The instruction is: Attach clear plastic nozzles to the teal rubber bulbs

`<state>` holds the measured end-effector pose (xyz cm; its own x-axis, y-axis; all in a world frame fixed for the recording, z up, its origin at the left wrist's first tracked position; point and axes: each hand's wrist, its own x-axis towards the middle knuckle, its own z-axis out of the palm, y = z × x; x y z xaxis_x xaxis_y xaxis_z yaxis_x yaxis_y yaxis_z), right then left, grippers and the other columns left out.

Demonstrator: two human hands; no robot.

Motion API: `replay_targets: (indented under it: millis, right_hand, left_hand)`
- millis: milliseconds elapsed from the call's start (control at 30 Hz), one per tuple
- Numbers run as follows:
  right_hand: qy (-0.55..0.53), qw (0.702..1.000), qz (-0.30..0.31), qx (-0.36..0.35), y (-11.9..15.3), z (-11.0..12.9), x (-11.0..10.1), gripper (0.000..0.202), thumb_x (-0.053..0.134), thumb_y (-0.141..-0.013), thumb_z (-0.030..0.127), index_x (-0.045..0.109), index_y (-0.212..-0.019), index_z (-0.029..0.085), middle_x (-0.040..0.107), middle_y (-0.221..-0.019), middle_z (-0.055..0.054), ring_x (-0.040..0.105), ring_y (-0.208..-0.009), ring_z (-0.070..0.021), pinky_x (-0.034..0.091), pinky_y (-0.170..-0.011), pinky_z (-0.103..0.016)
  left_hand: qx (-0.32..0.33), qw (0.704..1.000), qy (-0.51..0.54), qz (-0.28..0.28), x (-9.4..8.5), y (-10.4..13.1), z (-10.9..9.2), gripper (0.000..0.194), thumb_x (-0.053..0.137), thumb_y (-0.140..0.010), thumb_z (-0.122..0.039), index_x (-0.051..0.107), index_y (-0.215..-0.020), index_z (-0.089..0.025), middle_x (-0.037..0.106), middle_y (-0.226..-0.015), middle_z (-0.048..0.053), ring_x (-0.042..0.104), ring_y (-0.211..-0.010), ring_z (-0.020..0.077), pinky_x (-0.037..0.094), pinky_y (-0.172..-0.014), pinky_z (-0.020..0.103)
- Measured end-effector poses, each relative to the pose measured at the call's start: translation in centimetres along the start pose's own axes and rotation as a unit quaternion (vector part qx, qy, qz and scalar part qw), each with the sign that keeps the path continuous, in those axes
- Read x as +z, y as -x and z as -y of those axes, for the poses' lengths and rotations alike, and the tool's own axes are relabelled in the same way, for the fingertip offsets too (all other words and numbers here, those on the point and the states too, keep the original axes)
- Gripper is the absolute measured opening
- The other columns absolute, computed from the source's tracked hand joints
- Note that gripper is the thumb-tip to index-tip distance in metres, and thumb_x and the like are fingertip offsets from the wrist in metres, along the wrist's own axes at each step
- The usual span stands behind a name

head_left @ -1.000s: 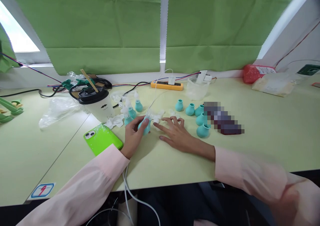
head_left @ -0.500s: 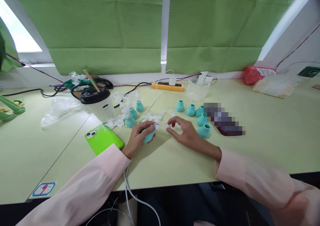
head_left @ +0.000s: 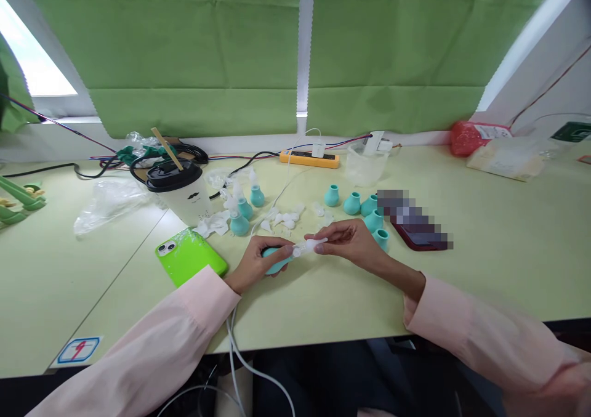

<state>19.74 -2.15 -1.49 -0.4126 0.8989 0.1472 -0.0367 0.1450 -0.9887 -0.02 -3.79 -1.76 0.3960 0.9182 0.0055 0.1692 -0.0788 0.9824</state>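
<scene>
A teal rubber bulb (head_left: 274, 264) lies on its side in my left hand (head_left: 256, 262), whose fingers wrap round it. From its mouth a clear plastic connector (head_left: 298, 251) points right. My right hand (head_left: 351, 239) pinches a white nozzle tip (head_left: 314, 244) against the connector's end; I cannot tell how far the two are joined. Left of the hands, several teal bulbs with clear tops (head_left: 239, 223) stand upright. Behind my right hand are several open-mouthed teal bulbs (head_left: 332, 196). Small white plastic parts (head_left: 288, 218) lie scattered beyond the hands.
A green phone (head_left: 191, 258) and a lidded paper cup (head_left: 180, 198) stand at left. On the right lies a dark, partly pixelated phone (head_left: 415, 229). A clear tub (head_left: 366, 165) and an orange power strip (head_left: 300, 159) are at the back. White cables hang over the front edge.
My right hand has brought a white nozzle tip to the connector on the bulb, closing the gap between the hands. My left hand has tilted slightly and still holds the bulb.
</scene>
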Motion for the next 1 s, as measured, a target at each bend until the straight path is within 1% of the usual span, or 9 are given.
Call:
replay_targets:
  millis: [100, 333, 400, 533, 600, 733, 833, 900, 1000]
  right_hand:
    - [-0.003, 1.000, -0.003, -0.004, -0.1, -0.1, -0.2, 0.011, 0.070, -0.055, 0.020, 0.064, -0.064, 0.018, 0.068, -0.076, -0.001, 0.063, -0.079, -0.0193, 0.050, -0.069, -0.031]
    - [0.006, 1.000, -0.006, 0.006, -0.2, 0.0, -0.3, 0.008, 0.069, -0.058, 0.022, 0.062, -0.061, 0.018, 0.068, -0.078, -0.002, 0.064, -0.073, -0.0181, 0.050, -0.063, -0.029]
    - [0.009, 1.000, 0.005, 0.009, -0.2, -0.1, -0.4, 0.008, 0.069, -0.057, 0.021, 0.063, -0.063, 0.018, 0.068, -0.077, -0.002, 0.064, -0.074, -0.0183, 0.049, -0.063, -0.028]
    - [-0.005, 0.999, 0.052, 0.015, -0.2, -0.5, -0.6, 0.011, 0.069, -0.057, 0.016, 0.063, -0.066, 0.019, 0.068, -0.076, -0.001, 0.062, -0.081, -0.0188, 0.049, -0.068, -0.027]
    - [-0.022, 0.998, 0.056, 0.014, -0.2, -0.6, -0.6, 0.011, 0.068, -0.058, 0.016, 0.062, -0.065, 0.020, 0.068, -0.074, 0.000, 0.062, -0.083, -0.0184, 0.048, -0.068, -0.026]
    - [-0.040, 0.999, 0.032, 0.005, -0.1, -0.4, -0.2, 0.010, 0.068, -0.059, 0.018, 0.058, -0.060, 0.019, 0.068, -0.069, 0.001, 0.063, -0.077, -0.0169, 0.047, -0.064, -0.025]
    - [-0.040, 0.999, -0.005, 0.007, 0.0, -0.2, 0.3, 0.015, 0.068, -0.060, 0.021, 0.054, -0.056, 0.018, 0.068, -0.070, 0.000, 0.063, -0.072, -0.0157, 0.047, -0.065, -0.026]
    - [-0.036, 0.999, -0.030, 0.012, 0.1, -0.1, 0.5, 0.017, 0.068, -0.059, 0.023, 0.053, -0.055, 0.017, 0.068, -0.070, -0.001, 0.063, -0.068, -0.0153, 0.047, -0.065, -0.026]
    - [-0.033, 0.997, -0.065, 0.016, 0.1, -0.2, 0.7, 0.018, 0.070, -0.056, 0.025, 0.054, -0.056, 0.017, 0.068, -0.069, -0.002, 0.063, -0.063, -0.0149, 0.047, -0.061, -0.026]
  left_hand:
    - [0.007, 1.000, -0.015, 0.004, 0.0, 0.1, -0.2, 0.030, 0.052, -0.072, -0.038, 0.061, -0.077, -0.009, 0.048, -0.048, -0.001, 0.037, -0.038, 0.0050, 0.027, -0.037, 0.018]
    - [0.012, 0.999, -0.047, 0.010, 0.1, 0.1, -0.5, 0.033, 0.051, -0.073, -0.039, 0.061, -0.078, -0.009, 0.047, -0.049, -0.001, 0.036, -0.038, 0.0042, 0.027, -0.037, 0.017]
    - [0.011, 0.998, -0.053, 0.010, 0.2, 0.1, -0.4, 0.033, 0.051, -0.072, -0.039, 0.062, -0.077, -0.009, 0.047, -0.049, -0.001, 0.035, -0.038, 0.0041, 0.027, -0.036, 0.017]
    - [0.006, 0.998, -0.063, 0.007, 0.2, 0.1, -0.2, 0.033, 0.053, -0.071, -0.038, 0.062, -0.081, -0.008, 0.047, -0.048, -0.001, 0.036, -0.039, 0.0046, 0.027, -0.037, 0.017]
    - [0.008, 0.998, -0.059, 0.011, 0.2, 0.1, -0.2, 0.033, 0.053, -0.071, -0.037, 0.062, -0.082, -0.007, 0.047, -0.049, -0.001, 0.037, -0.040, 0.0049, 0.028, -0.038, 0.018]
    - [0.020, 0.998, -0.053, 0.006, 0.2, 0.2, -0.1, 0.033, 0.052, -0.072, -0.037, 0.062, -0.084, -0.008, 0.049, -0.052, 0.000, 0.039, -0.043, 0.0055, 0.031, -0.041, 0.018]
    - [0.030, 0.998, -0.053, 0.006, 0.3, 0.2, -0.1, 0.032, 0.051, -0.074, -0.036, 0.062, -0.084, -0.009, 0.049, -0.053, 0.000, 0.039, -0.044, 0.0052, 0.031, -0.042, 0.017]
    - [0.036, 0.998, -0.050, 0.010, 0.4, 0.2, -0.1, 0.031, 0.050, -0.074, -0.036, 0.062, -0.085, -0.009, 0.049, -0.054, -0.001, 0.039, -0.045, 0.0053, 0.032, -0.042, 0.017]
    - [0.028, 0.999, -0.035, -0.006, 0.6, 0.3, -0.2, 0.034, 0.051, -0.073, -0.037, 0.062, -0.089, -0.008, 0.048, -0.053, 0.000, 0.040, -0.045, 0.0061, 0.033, -0.043, 0.018]
